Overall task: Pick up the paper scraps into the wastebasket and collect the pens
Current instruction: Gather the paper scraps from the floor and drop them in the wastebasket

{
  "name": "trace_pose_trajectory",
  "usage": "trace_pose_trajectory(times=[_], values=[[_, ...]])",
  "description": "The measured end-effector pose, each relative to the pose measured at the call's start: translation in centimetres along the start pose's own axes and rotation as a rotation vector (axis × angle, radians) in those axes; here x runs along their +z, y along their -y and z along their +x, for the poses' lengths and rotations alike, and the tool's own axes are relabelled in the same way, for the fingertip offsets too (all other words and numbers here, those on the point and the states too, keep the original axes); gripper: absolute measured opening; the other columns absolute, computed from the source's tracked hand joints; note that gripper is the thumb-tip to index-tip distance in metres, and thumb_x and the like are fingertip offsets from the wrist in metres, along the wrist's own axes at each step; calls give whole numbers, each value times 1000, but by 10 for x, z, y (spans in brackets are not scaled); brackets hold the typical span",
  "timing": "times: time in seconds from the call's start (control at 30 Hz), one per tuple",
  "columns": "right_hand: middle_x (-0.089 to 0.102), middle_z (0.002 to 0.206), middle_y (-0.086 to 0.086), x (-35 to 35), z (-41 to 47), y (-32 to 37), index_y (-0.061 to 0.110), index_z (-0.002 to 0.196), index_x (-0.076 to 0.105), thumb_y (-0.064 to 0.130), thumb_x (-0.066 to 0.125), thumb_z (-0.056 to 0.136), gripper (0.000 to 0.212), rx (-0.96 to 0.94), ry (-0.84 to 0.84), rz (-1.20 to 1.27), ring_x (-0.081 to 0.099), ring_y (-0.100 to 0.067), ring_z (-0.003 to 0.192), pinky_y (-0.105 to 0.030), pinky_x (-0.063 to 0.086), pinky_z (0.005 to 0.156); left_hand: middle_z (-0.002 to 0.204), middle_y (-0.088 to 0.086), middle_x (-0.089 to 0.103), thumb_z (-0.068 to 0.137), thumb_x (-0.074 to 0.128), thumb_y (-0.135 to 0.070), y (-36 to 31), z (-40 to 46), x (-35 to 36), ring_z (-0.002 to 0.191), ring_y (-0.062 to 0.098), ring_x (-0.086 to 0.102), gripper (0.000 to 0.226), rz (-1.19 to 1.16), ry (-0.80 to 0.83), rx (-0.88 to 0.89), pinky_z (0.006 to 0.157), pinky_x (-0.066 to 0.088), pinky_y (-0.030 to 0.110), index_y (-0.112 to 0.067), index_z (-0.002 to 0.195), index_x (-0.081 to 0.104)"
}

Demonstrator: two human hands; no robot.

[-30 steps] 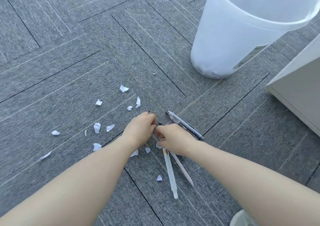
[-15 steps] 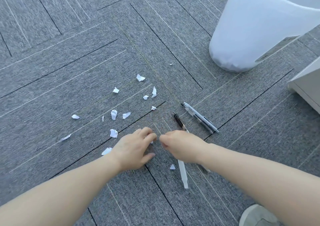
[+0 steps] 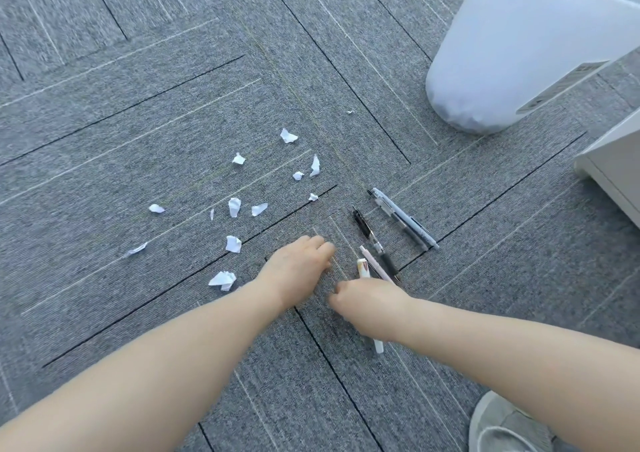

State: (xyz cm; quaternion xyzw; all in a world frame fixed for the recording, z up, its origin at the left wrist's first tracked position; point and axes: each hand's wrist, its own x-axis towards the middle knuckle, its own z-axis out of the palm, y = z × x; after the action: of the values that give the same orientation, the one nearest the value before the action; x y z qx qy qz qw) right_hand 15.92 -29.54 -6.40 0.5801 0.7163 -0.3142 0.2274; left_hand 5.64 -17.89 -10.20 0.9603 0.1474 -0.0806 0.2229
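Head cam: left hand (image 3: 299, 271) flat-ish on the grey carpet (image 3: 138, 105), fingers together, nothing visibly held. Right hand (image 3: 372, 307) is curled shut over the pens (image 3: 384, 243); can't tell what it's pinching. Paper scraps (image 3: 234, 243) scattered left of the hands, white wastebasket (image 3: 512, 53) well off at upper right

Both hands sit nearer the person than a second ago. The left hand (image 3: 298, 271), which had been pinching beside the pens, now lies flatter on the carpet (image 3: 173, 105) with fingers forward. The right hand (image 3: 370, 307) is curled lower, over the white pen (image 3: 363, 267), so the upper ends of the pens (image 3: 403, 223) are uncovered. The small scraps once near the hands are no longer visible.
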Motion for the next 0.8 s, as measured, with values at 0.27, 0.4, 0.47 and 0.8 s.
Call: trace_pose_trajectory(times=[0.27,0.4,0.47,0.8], values=[[59,89,-2,-31,34,-41,14,84,55,16,54,94,10,379,-458,636,57,-23,84,-32,43,70,77,-5,47,92,53,-15,52,-59,-22,66,13,43,10,-141,-241,-189,60,31,18,-11,83,52],[64,86,-5,-56,58,-48,13,95,56,14,55,93,3,452,-639,768,59,-26,79,-35,47,68,81,3,45,89,57,-11,76,-81,-23,69,19,42,12,-115,-367,-458,61,33,26,-8,81,50],[65,94,-7,-67,70,-50,14,109,54,15,56,93,17,464,-663,780,60,-28,84,-38,49,72,91,5,43,90,57,-21,76,-84,-20,78,21,43,16,-107,-348,-570,66,42,33,-8,90,48],[64,91,-4,-81,90,-52,10,92,63,22,58,95,14,424,-488,647,57,-17,72,-31,49,64,93,5,52,97,43,-25,84,-71,-17,77,22,51,16,25,-228,-499,61,49,35,-11,98,50]])
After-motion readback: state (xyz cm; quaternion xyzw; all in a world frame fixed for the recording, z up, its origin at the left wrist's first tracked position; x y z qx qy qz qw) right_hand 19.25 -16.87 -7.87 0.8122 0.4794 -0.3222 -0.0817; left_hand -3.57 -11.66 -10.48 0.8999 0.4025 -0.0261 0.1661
